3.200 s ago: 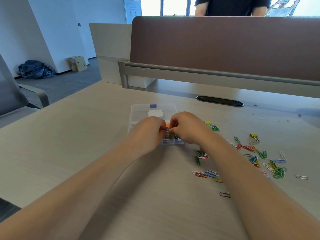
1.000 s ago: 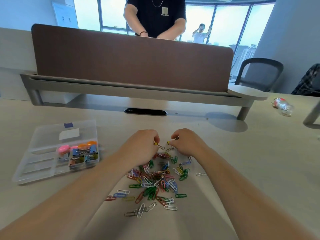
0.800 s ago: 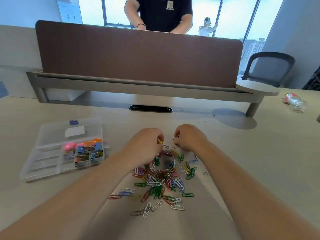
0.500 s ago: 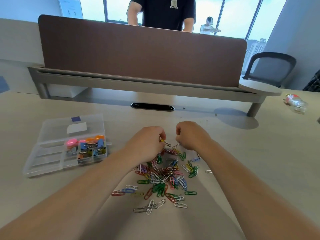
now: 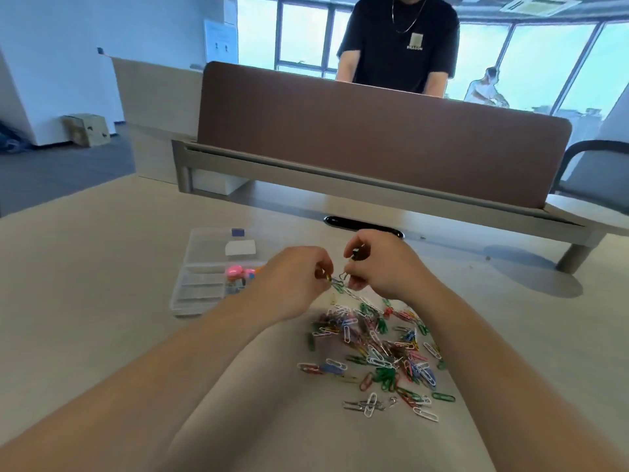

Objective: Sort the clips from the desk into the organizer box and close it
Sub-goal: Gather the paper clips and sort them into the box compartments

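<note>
A heap of coloured paper clips (image 5: 377, 349) lies on the desk in front of me. Left of it stands the clear organizer box (image 5: 204, 277), its lid open toward the back, with pink and other coloured binder clips (image 5: 236, 272) in one compartment. My left hand (image 5: 292, 277) pinches a small yellow binder clip (image 5: 327, 278) just above the desk. My right hand (image 5: 377, 264) faces it, fingers closed on a small dark clip (image 5: 357, 253). A short chain of paper clips (image 5: 343, 287) hangs between the two hands. My left hand hides part of the box.
A brown divider panel (image 5: 374, 131) on a grey rail runs across the back of the desk, with a cable slot (image 5: 364, 224) below it. A person in a black shirt (image 5: 398, 42) stands behind the panel. A chair (image 5: 592, 168) is at the far right.
Both hands have lifted from the heap and shifted left toward the box, each still pinching a clip. The camera has turned left, so the heap sits lower right.
</note>
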{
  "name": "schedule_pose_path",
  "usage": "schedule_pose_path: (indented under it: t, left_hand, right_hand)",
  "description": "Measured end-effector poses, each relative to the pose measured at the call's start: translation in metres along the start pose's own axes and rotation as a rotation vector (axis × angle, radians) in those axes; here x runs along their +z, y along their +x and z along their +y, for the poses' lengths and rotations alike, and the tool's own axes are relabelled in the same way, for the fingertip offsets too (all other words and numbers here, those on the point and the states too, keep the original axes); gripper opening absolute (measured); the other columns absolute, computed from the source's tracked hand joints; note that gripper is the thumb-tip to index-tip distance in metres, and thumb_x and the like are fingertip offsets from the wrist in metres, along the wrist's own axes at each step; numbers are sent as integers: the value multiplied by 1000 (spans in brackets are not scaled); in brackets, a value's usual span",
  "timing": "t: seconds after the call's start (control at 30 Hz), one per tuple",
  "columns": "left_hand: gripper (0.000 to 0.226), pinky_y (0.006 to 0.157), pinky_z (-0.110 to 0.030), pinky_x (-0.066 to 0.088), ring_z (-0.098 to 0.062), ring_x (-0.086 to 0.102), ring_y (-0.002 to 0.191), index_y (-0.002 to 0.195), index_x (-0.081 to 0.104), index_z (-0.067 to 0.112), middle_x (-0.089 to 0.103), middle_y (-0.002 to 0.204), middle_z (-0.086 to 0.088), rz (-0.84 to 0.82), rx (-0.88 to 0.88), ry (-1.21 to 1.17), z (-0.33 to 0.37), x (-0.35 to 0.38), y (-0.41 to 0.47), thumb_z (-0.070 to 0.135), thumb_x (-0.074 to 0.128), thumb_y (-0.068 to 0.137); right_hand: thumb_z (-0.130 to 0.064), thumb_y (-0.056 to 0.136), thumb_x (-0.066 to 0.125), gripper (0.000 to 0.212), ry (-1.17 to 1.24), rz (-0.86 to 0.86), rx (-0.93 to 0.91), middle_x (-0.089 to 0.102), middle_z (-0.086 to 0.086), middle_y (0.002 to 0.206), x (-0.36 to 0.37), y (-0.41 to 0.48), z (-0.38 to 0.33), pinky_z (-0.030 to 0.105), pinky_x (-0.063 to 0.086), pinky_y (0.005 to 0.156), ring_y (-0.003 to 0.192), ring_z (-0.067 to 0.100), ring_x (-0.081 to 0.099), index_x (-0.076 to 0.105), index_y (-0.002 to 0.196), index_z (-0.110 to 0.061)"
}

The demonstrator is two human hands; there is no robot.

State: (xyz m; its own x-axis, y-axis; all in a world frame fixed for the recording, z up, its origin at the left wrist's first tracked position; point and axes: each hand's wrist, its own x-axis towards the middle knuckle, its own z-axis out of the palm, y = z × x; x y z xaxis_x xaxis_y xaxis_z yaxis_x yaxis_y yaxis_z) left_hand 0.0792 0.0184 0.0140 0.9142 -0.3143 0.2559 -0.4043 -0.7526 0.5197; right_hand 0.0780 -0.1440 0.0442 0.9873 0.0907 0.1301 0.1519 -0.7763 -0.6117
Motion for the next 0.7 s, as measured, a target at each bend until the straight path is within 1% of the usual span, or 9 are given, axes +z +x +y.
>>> schedule_pose_path:
  t: [0.07, 0.13, 0.23, 0.33, 0.43, 0.53, 0.6, 0.7]
  left_hand:
    - [15, 72, -23, 47, -11, 58, 85, 104, 65, 23, 63, 99, 5, 27, -38, 3, -17, -16, -10, 23, 64, 89]
    - [13, 70, -21, 45, -10, 57, 81, 101, 66, 22, 61, 95, 6, 57, -78, 38, -34, -31, -17, 22, 65, 89]
    - [11, 70, -21, 45, -10, 56, 80, 99, 67, 21, 61, 91, 7, 78, -143, 51, -57, -49, -27, 20, 66, 88]
    - [9, 68, -23, 47, -13, 56, 77, 96, 63, 24, 58, 84, 12, 74, -178, 55, -76, -63, -35, 19, 66, 89]
    - [4, 62, -19, 43, -11, 54, 76, 91, 63, 22, 56, 80, 13, 87, -186, 99, -90, -70, -41, 21, 66, 89]
    - [3, 57, -16, 37, -10, 52, 74, 86, 63, 22, 53, 77, 15, 99, -180, 117, -99, -72, -44, 21, 66, 87]
    - [5, 55, -15, 34, -8, 51, 72, 83, 63, 24, 53, 75, 15, 96, -182, 113, -104, -70, -45, 22, 67, 86]
    - [4, 55, -11, 32, -7, 50, 70, 86, 65, 23, 53, 77, 14, 66, -177, 123, -108, -65, -43, 23, 69, 85]
  right_hand:
    - [-6, 91, 64, 13, 73, -31, -25, 71, 7, 74, 13, 2, -18, 35, 62, 65, 58, 14, 71, 58, 90, -18]
    - [-7, 92, 64, 10, 109, -56, -55, 71, 8, 74, 25, 5, -34, 30, 59, 59, 57, 14, 71, 59, 90, -15]
    - [-14, 91, 67, 8, 68, -51, -101, 71, 5, 75, 45, 12, -52, 27, 54, 54, 57, 14, 70, 61, 88, -17]
    - [-21, 90, 69, 8, 16, -35, -129, 69, 1, 74, 61, 21, -64, 23, 47, 52, 55, 12, 66, 63, 86, -18]
    - [-18, 92, 67, 5, 60, -57, -127, 68, 2, 74, 74, 28, -74, 17, 43, 47, 54, 10, 64, 63, 88, -18]
    - [-13, 93, 64, 6, 89, -89, -124, 68, 5, 76, 84, 34, -82, 20, 47, 51, 57, 14, 65, 63, 89, -17]
    - [-10, 94, 62, 10, 93, -108, -124, 68, 5, 77, 89, 38, -85, 21, 48, 52, 57, 13, 64, 63, 88, -19]
    - [-7, 94, 60, 16, 94, -133, -116, 69, 5, 77, 94, 44, -84, 21, 51, 51, 53, 12, 63, 64, 87, -21]
